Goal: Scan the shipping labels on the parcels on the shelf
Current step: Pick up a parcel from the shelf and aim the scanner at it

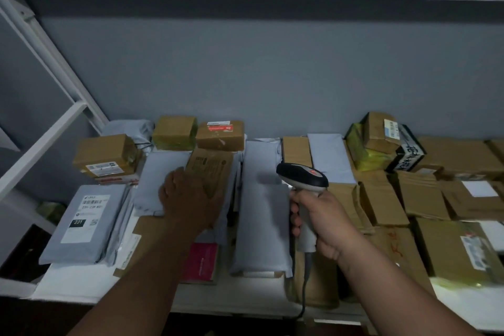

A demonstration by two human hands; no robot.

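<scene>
Many parcels lie on a white shelf (pixel 81 284). My right hand (pixel 324 221) grips a black and grey barcode scanner (pixel 305 180) by its handle, its head above a long grey mailer (pixel 261 213). My left hand (pixel 188 196) rests flat, fingers apart, on a brown printed cardboard envelope (pixel 211 169) beside another grey mailer (pixel 155 180). At the left, a grey mailer (pixel 84 226) shows its shipping label (pixel 87 215) face up.
Brown boxes (pixel 109 155) stand at the back left and fill the right side (pixel 425 199). A yellow-green bag (pixel 368 155) lies at the back right. A pink item (pixel 201 262) sits near the front. The scanner's cable (pixel 305 292) hangs over the front edge. A white shelf frame (pixel 41 142) rises at left.
</scene>
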